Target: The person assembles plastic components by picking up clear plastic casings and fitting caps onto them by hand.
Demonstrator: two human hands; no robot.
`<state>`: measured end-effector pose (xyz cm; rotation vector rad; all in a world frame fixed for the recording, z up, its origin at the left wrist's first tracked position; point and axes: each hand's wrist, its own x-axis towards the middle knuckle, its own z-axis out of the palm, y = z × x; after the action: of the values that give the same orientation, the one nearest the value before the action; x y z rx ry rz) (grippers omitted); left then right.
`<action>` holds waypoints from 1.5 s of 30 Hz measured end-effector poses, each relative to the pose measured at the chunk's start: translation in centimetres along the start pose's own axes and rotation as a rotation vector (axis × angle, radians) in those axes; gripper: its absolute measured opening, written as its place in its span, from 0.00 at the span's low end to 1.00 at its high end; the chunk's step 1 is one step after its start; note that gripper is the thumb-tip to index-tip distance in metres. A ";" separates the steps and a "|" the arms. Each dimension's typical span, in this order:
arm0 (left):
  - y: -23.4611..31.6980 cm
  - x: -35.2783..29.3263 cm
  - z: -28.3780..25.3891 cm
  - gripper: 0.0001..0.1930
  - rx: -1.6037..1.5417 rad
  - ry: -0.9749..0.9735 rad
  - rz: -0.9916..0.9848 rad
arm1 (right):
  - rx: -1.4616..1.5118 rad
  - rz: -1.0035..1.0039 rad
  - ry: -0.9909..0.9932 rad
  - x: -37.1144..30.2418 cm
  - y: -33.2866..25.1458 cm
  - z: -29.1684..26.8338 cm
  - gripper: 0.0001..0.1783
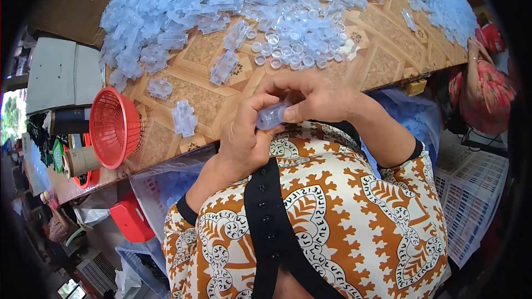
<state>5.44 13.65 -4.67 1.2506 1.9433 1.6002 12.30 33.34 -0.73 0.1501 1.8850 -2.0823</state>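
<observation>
Close to my chest, over the table's near edge, both hands hold one clear plastic piece (270,117), short and rounded. My left hand (244,135) is curled round it from the left. From the right, the thumb of my right hand (318,99) presses against its end, with the fingers bent over the top. Beyond the hands lies a group of small round clear caps (296,47). Several loose clear plastic parts rest to the left, among them a notched clear piece (184,118) and a clear piece (225,67).
A large heap of clear bluish plastic parts (183,5) covers the table's far side. The wood-patterned table (208,99) carries a red plastic basket (115,127) at its left edge. Below the table are a red container (132,218) and plastic-lined bins. Another person's arm (472,69) is at far right.
</observation>
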 end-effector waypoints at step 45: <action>-4.1 -0.4 -12.0 0.26 1.039 0.231 -0.267 | -0.309 -0.270 0.279 2.8 3.5 3.5 0.15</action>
<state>-4.64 5.89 -4.71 1.0176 3.0898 0.5624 11.24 29.19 -4.45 0.1236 2.4924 -1.9807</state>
